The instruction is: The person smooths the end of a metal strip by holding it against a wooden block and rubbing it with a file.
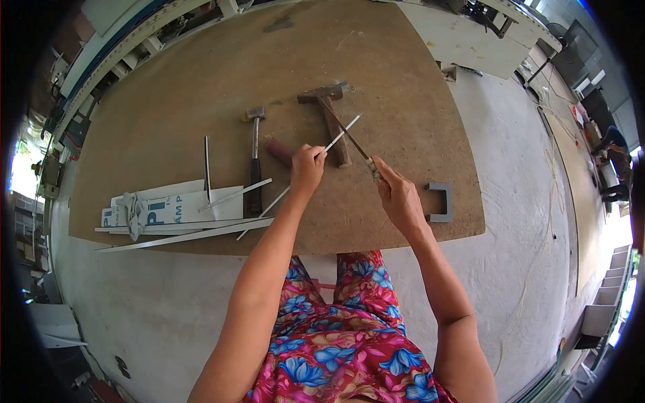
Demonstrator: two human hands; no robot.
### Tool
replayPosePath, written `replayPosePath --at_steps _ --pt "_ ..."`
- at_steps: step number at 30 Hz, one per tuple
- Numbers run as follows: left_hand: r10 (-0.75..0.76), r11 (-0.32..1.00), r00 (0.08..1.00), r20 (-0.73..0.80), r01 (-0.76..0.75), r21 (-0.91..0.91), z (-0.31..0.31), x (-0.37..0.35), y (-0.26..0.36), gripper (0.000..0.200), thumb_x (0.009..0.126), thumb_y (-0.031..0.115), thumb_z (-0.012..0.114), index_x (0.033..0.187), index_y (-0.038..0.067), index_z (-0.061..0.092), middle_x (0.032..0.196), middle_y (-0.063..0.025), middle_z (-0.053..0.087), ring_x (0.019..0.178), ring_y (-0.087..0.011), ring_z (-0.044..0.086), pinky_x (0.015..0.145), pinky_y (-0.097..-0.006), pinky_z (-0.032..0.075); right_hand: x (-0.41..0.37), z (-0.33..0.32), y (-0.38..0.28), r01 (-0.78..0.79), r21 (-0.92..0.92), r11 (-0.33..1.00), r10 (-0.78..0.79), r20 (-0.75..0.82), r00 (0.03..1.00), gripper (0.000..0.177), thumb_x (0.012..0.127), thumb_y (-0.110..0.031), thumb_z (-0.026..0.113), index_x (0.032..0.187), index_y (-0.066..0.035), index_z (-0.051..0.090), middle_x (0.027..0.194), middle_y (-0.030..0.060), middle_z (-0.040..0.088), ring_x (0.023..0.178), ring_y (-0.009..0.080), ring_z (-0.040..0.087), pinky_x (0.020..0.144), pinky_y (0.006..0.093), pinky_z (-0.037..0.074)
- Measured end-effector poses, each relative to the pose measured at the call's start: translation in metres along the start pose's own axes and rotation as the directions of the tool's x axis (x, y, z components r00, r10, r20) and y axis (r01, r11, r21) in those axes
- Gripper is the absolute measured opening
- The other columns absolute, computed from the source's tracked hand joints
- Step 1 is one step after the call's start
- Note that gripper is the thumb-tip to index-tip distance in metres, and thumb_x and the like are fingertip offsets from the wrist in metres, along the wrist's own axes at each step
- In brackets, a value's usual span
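Observation:
My left hand [308, 168] is closed on a thin white strip [347, 130], which points up and to the right. My right hand [398, 195] grips a slim, dark file [349, 136] by its pale wrapped handle [373, 168]. The file's blade crosses the strip in this view, with its far end over a hammer [334, 127] that has a wooden handle. Just left of my left hand lies a dark red handle-like piece [279, 150], partly hidden by the hand. A grey C-shaped piece [449, 201] rests right of my right hand.
A second hammer [255, 144] with a black grip lies left of my hands. Printed white pieces [181, 207], several strips [181, 238] and a crumpled grey cloth [136, 213] sit at the brown table's [376, 54] front left. A person [615, 158] is at far right.

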State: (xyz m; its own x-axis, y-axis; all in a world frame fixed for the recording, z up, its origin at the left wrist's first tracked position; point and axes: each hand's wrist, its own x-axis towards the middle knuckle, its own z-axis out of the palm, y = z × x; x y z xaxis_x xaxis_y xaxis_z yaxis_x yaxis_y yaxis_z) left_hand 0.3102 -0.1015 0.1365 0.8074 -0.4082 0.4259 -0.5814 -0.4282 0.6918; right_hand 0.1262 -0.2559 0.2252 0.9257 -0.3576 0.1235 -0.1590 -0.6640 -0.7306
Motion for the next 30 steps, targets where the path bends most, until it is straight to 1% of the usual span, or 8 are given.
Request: replayPosePath --at_steps 5,8,14,17,20,23,26,30 --pt "-0.201 0.969 0.949 0.242 0.229 -0.091 -0.001 0.008 0.009 0.015 0.088 0.016 0.063 0.09 0.001 0.068 0.071 -0.0126 0.066 0.066 -0.0276 0.066 0.063 -0.0381 0.05 -0.003 0.013 0.015 -0.05 -0.013 0.999 0.05 0.001 0.999 0.046 0.091 -0.011 0.054 0.136 -0.022 0.051 0.095 0.0225 0.063 0.09 0.0405 0.063 0.077 0.0461 0.049" --pt "-0.24 0.961 0.933 0.267 0.267 -0.069 -0.002 0.009 0.011 0.019 0.089 0.02 0.061 0.088 0.002 0.068 0.066 -0.0098 0.066 0.063 -0.0251 0.066 0.061 -0.0365 0.049 -0.005 0.023 0.022 -0.072 -0.035 0.997 0.072 0.015 0.997 0.045 0.092 -0.013 0.054 0.136 -0.023 0.051 0.095 0.0224 0.063 0.089 0.0405 0.063 0.076 0.0461 0.049" --pt "-0.332 0.939 0.893 0.305 0.344 0.014 -0.002 0.013 0.015 0.021 0.09 0.023 0.061 0.087 0.003 0.068 0.067 -0.0086 0.066 0.063 -0.0228 0.066 0.06 -0.0358 0.048 -0.006 0.031 0.025 -0.085 -0.072 0.994 0.088 0.039 0.995 0.045 0.093 -0.016 0.054 0.137 -0.025 0.049 0.095 0.0218 0.062 0.088 0.0408 0.063 0.075 0.0474 0.049" --pt "-0.317 0.944 0.896 0.312 0.328 0.018 -0.001 0.012 0.015 0.021 0.089 0.024 0.062 0.087 0.003 0.067 0.071 -0.0108 0.067 0.067 -0.0262 0.067 0.062 -0.0376 0.048 -0.006 0.033 0.027 -0.09 -0.09 0.992 0.095 0.047 0.994 0.045 0.093 -0.015 0.053 0.137 -0.025 0.049 0.095 0.0216 0.062 0.089 0.0409 0.063 0.075 0.0478 0.049" --pt "-0.193 0.98 0.951 0.242 0.197 0.008 0.003 0.009 0.012 0.022 0.089 0.024 0.062 0.086 0.003 0.067 0.077 -0.0138 0.068 0.073 -0.0314 0.067 0.063 -0.0395 0.049 -0.006 0.035 0.03 -0.087 -0.104 0.991 0.092 0.048 0.995 0.046 0.093 -0.014 0.053 0.137 -0.025 0.049 0.095 0.0212 0.062 0.089 0.0409 0.062 0.076 0.0476 0.049" --pt "-0.214 0.976 0.936 0.278 0.216 0.024 0.0 0.009 0.014 0.021 0.088 0.023 0.063 0.088 0.003 0.066 0.082 -0.0166 0.068 0.078 -0.0367 0.066 0.065 -0.0414 0.049 -0.006 0.034 0.03 -0.089 -0.094 0.992 0.093 0.048 0.994 0.046 0.092 -0.013 0.053 0.137 -0.026 0.049 0.095 0.0207 0.061 0.089 0.0407 0.062 0.076 0.0475 0.049" --pt "-0.193 0.98 0.96 0.202 0.181 0.078 -0.003 0.009 0.021 0.018 0.087 0.022 0.066 0.088 0.004 0.064 0.082 -0.0159 0.068 0.08 -0.0377 0.065 0.066 -0.0426 0.049 -0.006 0.032 0.025 -0.086 -0.089 0.992 0.091 0.046 0.995 0.046 0.092 -0.013 0.053 0.137 -0.026 0.049 0.095 0.0204 0.061 0.089 0.0404 0.062 0.076 0.0473 0.049" --pt "-0.089 0.98 0.981 0.174 0.056 0.19 -0.002 0.007 0.025 0.014 0.085 0.019 0.066 0.089 0.007 0.06 0.08 -0.0148 0.067 0.08 -0.038 0.065 0.067 -0.0466 0.046 -0.006 0.03 0.022 -0.08 -0.097 0.992 0.085 0.046 0.995 0.046 0.093 -0.014 0.053 0.137 -0.026 0.049 0.094 0.0203 0.061 0.088 0.04 0.063 0.075 0.0469 0.049"
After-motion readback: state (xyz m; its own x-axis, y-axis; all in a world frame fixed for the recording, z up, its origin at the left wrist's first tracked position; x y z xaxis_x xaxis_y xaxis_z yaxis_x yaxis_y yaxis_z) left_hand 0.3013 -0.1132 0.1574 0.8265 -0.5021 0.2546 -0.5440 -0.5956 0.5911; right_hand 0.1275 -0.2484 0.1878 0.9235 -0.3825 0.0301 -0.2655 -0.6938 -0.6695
